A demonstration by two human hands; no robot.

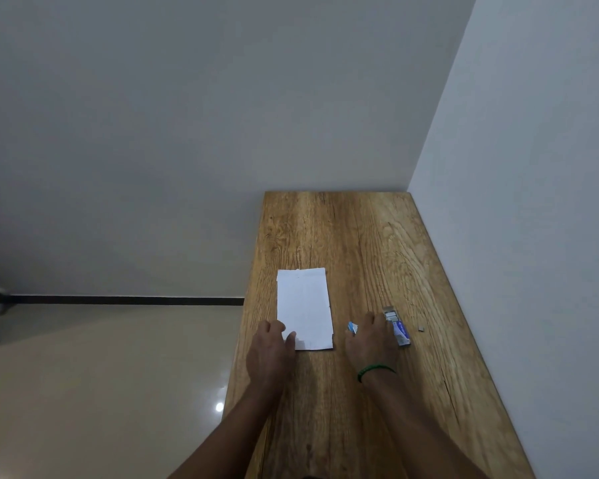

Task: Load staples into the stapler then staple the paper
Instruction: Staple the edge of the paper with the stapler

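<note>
Left hand [269, 347] rests palm-down on the near left corner of the paper [304, 307], fingers loosely curled, clasping nothing. Right hand [370, 340] covers a small blue stapler [352, 328]; grip state cannot be told. Staple box [399, 328] lies touching its right side, toward the tabletop's [343, 236] right edge.

- A plain indoor room, likely a home or small office corner; which of the 2 cannot be told.
- A wooden table [360, 243] with printed oak grain is the landmark, pushed into a corner where 2 bare grey-white walls [519, 167] meet.
- Left of the table, glossy beige floor tiles [101, 392] reflect a ceiling light.
- A dark skirting strip [118, 300] runs along the far wall, left of the table.
</note>
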